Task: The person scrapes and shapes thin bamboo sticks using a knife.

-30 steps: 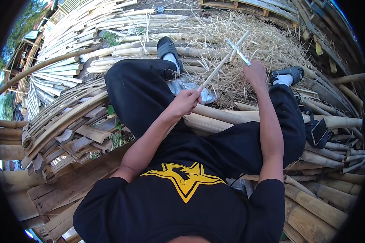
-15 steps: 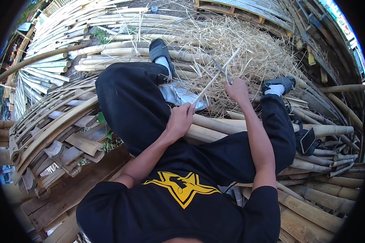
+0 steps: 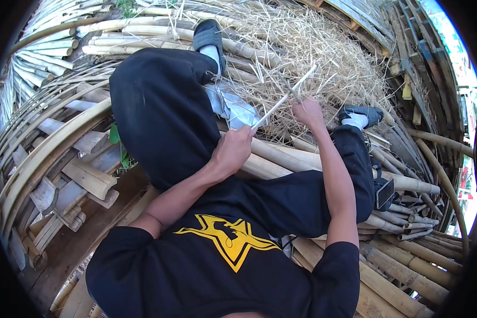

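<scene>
My left hand (image 3: 232,151) is closed around the near end of a thin, pale bamboo strip (image 3: 273,110) above my bent left leg. The strip slants up and away to the right, over a heap of shavings. My right hand (image 3: 308,112) grips a knife, its handle mostly hidden by the fingers. The narrow, dark knife blade (image 3: 291,91) points away and to the left, crossing the strip beyond its middle. Whether the edge bites into the strip is too small to tell. A crumpled silvery sheet (image 3: 233,108) lies beneath, between my legs.
Pale shavings (image 3: 334,58) cover the ground ahead. Bamboo poles (image 3: 413,259) lie under and around me. Split bamboo pieces (image 3: 87,177) are stacked at left. Wooden pallets (image 3: 429,63) stand at far right. A small dark device (image 3: 385,194) is beside my right leg.
The view has shifted, and my left knee appears farther up and left. Both hands keep their grips on the strip and the knife, with the blade still crossing the strip.
</scene>
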Tool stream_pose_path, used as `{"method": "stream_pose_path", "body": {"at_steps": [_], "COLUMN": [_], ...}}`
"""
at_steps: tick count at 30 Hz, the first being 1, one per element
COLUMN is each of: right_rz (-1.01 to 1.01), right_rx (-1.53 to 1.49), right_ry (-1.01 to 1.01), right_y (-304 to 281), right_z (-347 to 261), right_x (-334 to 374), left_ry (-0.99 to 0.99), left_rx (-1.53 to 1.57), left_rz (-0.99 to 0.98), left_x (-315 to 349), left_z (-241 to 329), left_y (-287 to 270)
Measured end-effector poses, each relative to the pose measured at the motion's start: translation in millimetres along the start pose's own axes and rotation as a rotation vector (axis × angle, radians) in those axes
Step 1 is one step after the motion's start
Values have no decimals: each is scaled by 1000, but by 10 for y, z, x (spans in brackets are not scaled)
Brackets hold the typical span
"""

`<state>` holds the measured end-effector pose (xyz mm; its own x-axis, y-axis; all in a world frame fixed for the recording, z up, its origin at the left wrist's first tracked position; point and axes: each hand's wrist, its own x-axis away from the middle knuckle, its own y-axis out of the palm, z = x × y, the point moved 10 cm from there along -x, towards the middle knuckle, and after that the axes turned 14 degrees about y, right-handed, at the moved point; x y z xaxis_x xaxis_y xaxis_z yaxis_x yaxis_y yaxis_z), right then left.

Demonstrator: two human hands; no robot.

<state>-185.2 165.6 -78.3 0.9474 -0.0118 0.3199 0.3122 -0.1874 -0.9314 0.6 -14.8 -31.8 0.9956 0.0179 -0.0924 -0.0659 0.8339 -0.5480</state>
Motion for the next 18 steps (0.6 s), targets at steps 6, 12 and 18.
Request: {"method": "stream_pose_path", "body": {"at_steps": [6,12,18], "right_rz": [-50,-1,113], "right_rx": [154,210,203], "right_ry": [62,87,62], "right_y": [171,-106,-198], "right_z": [87,212,318], "right_x": [-253,-346,-464], "left_ry": [-12,-9,35], "left_rx": [29,109,104], "left_rz": [23,38,32], "left_x": [11,10,2], "left_z": [-108,-138,-85], "left_y": [44,30,77]}}
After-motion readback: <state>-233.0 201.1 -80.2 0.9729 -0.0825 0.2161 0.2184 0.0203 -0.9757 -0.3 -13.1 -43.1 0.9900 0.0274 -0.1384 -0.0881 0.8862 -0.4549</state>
